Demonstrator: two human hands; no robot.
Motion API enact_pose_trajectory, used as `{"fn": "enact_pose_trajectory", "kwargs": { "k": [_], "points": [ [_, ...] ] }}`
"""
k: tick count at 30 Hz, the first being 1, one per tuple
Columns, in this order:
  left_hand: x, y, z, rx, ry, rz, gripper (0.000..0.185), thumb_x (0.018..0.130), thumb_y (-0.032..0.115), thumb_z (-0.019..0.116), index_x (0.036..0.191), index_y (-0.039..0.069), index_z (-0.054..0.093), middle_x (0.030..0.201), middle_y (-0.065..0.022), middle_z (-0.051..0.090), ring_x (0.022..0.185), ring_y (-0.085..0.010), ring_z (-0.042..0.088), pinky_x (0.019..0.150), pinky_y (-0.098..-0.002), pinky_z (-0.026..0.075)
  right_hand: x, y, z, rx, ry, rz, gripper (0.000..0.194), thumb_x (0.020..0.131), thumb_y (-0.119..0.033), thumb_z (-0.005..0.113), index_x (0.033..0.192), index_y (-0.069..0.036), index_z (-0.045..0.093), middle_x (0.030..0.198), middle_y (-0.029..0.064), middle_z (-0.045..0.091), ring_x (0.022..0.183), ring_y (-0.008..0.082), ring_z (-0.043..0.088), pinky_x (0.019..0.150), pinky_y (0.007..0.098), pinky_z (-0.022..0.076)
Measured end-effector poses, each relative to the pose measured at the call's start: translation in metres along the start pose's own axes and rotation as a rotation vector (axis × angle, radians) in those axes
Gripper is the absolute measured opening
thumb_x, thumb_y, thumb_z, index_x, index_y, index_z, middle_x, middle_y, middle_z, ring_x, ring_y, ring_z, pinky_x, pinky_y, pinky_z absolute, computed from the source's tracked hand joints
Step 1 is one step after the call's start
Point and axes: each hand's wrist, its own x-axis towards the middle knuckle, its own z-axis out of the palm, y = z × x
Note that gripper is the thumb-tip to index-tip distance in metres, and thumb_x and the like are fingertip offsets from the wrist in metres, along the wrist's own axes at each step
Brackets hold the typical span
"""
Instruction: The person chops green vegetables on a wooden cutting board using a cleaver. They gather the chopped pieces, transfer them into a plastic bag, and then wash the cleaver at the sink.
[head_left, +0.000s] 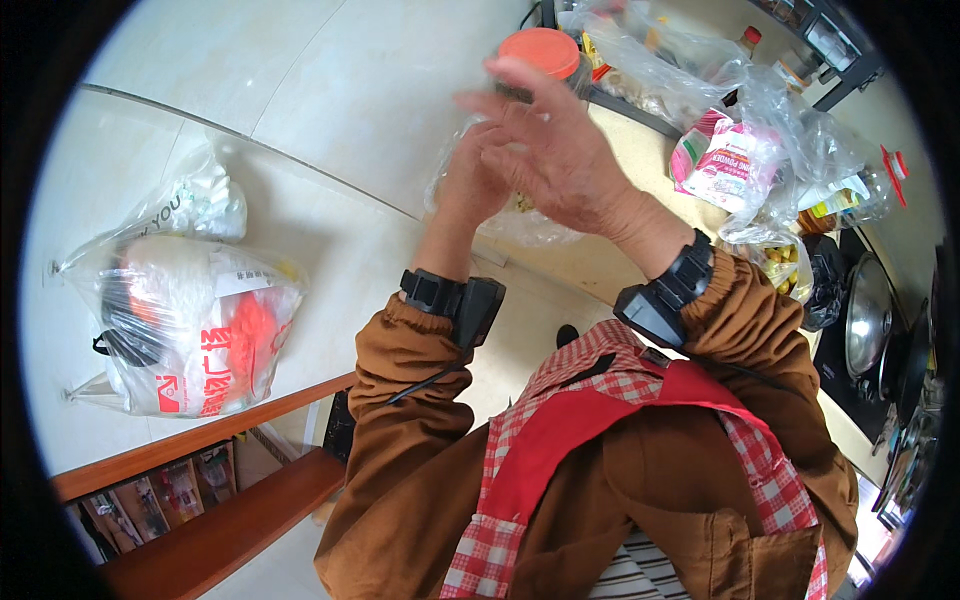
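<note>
My right hand (566, 154) is raised over the counter with its fingers apart and blurred, holding nothing that shows. Behind it, my left hand (482, 169) touches or nearly touches the right palm; its fingers are curled and largely covered, so what they hold cannot be told. Beneath both hands lies a clear plastic bag (536, 227), with a few small yellow-green bits showing through. Just beyond the fingertips stands a clear jar with an orange-red lid (538, 52), partly hidden by the right hand.
To the right are a pink-and-white baking powder packet (724, 161), an oil bottle (862, 199), a bag of small yellow-green fruits (780, 266) and a wok lid (868, 315). A filled plastic carrier bag (195, 322) hangs at left above a wooden shelf edge (217, 427).
</note>
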Motion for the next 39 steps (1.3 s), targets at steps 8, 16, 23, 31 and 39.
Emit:
{"fn": "enact_pose_trajectory", "kwargs": {
  "k": [8,16,23,31,39],
  "points": [
    [-0.001,-0.002,-0.044,0.036,0.083,-0.293,0.021,0.091,0.008,0.064,0.11,-0.001,0.069,0.091,-0.0065,0.071,0.085,-0.0175,0.068,0.075,-0.0274,0.054,-0.019,0.032,-0.015,0.036,-0.064,0.304,0.038,0.09,-0.022,0.063,0.127,-0.016,0.058,0.123,0.0121,0.059,0.109,0.0337,0.06,0.087,0.0393,0.0534],
    [-0.026,0.019,-0.017,0.939,-0.448,0.384,0.042,0.09,0.021,0.066,0.13,0.014,0.059,0.143,-0.0098,0.05,0.138,-0.0375,0.037,0.111,-0.055,0.031,-0.024,0.032,-0.008,0.154,-0.156,0.283,0.033,0.096,-0.02,0.057,0.126,-0.008,0.058,0.128,0.0149,0.055,0.117,0.0329,0.055,0.095,0.0399,0.0488],
    [-0.026,0.023,-0.012,1.009,-0.449,0.517,0.034,0.09,0.029,0.065,0.12,0.014,0.067,0.133,-0.0102,0.059,0.128,-0.0319,0.051,0.106,-0.0531,0.04,-0.006,0.007,-0.012,0.352,0.09,0.22,0.034,0.095,-0.023,0.058,0.126,-0.009,0.061,0.123,0.017,0.06,0.112,0.0371,0.059,0.096,0.0404,0.0476],
    [-0.018,0.017,-0.016,0.482,0.025,0.342,0.017,0.075,0.0,0.077,0.091,0.005,0.074,0.086,-0.0103,0.071,0.09,-0.0273,0.068,0.085,-0.0355,0.052,-0.01,0.014,-0.015,0.181,-0.344,0.462,0.05,0.093,-0.042,0.06,0.132,-0.012,0.055,0.131,0.0174,0.052,0.118,0.0357,0.055,0.095,0.043,0.0478],
    [-0.011,0.008,-0.026,0.461,-0.431,-0.192,0.045,0.076,0.008,0.079,0.118,0.004,0.065,0.13,-0.0231,0.055,0.123,-0.0361,0.052,0.1,-0.0413,0.044,-0.044,0.024,-0.007,0.245,-0.491,0.626,0.049,0.089,-0.037,0.065,0.131,-0.013,0.054,0.126,0.0179,0.057,0.115,0.0338,0.058,0.091,0.0444,0.0495]
  ]
}}
